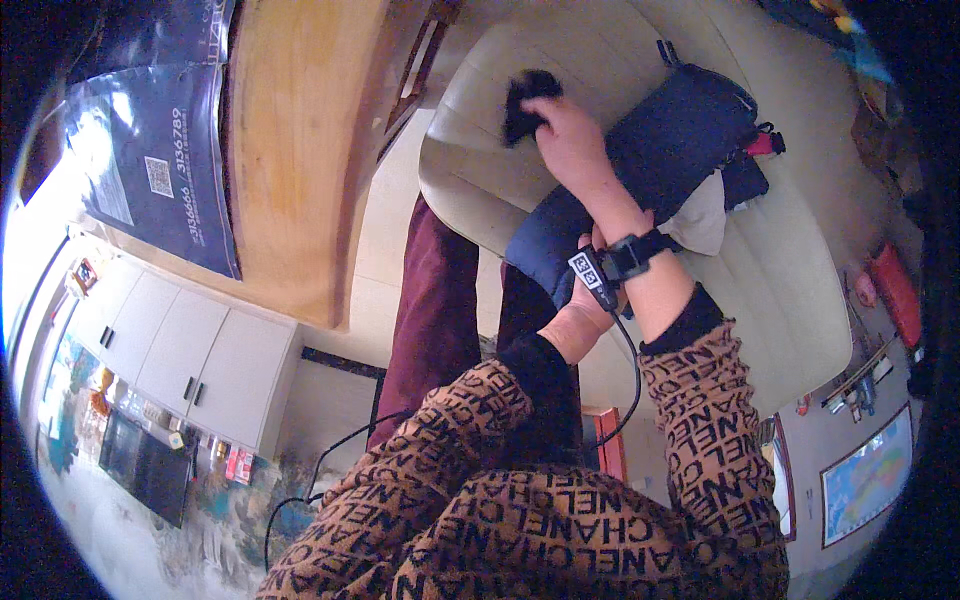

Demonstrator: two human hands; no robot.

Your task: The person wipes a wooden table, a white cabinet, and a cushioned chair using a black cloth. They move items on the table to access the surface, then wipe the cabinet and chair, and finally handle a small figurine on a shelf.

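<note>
My right hand [566, 139] is raised over a cream padded seat [480, 165] and holds a small black item [529, 90]. Motion blur hides what that item is; it looks soft. Under my right forearm lies dark navy fabric [675, 112], spread across the seat, with a pale grey cloth [701, 217] showing at its edge. My left hand [589, 300] is against the fabric's near end, its fingers largely hidden behind my right wrist. A black strapped device [630, 255] sits on that wrist, and a cabled connector with a printed code [589, 271] is beside it.
A wooden panel [292, 150] stands at the left, with a dark printed bag [150, 165] on it. Black cables [637, 375] run near my sleeves. White cabinets [187, 345] are at lower left. A red item [896, 292] lies at the far right.
</note>
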